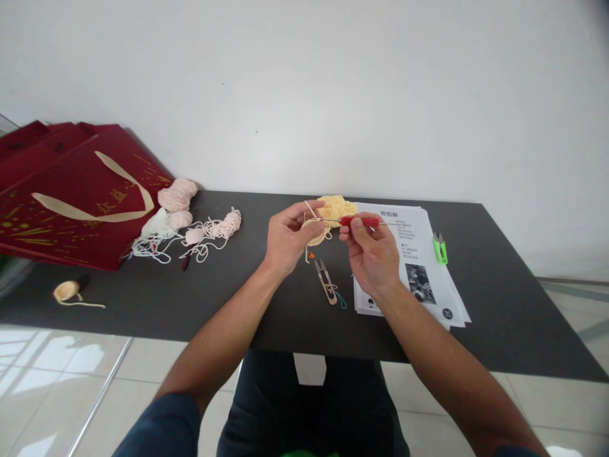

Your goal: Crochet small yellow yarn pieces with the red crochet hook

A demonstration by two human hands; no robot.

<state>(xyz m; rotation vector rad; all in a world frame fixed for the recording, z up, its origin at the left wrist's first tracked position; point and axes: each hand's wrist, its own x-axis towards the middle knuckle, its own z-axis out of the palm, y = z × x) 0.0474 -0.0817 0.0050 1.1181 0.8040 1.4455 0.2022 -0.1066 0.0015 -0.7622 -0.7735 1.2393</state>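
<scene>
My right hand [373,251] is closed on the red handle of a thin metal hook [361,221], thumb against fingers; one shaft runs left toward the work, another projects right. My left hand [292,238] pinches a small cream crochet piece [316,234] between thumb and fingers, with a strand up at the forefinger. Both are held above the middle of a matte dark table [504,304]. The meeting of hook tip and stitches is too small to make out, and my fingers cover part of the piece. Behind lies a yellow yarn ball [337,207], its lower part obscured. Nearer me on the tabletop are metal snips [325,282]; to the right, printed sheets [413,254], partly covered by my right hand, their small print illegible, with green snips [440,249] at their edge. At left, pale pink yarn [177,195] lies against dark red bags [85,190], which the frame cuts off. A plain white wall [304,95] rises behind the table; glossy pale floor tiles [157,360] show below, reflecting light at left.
</scene>
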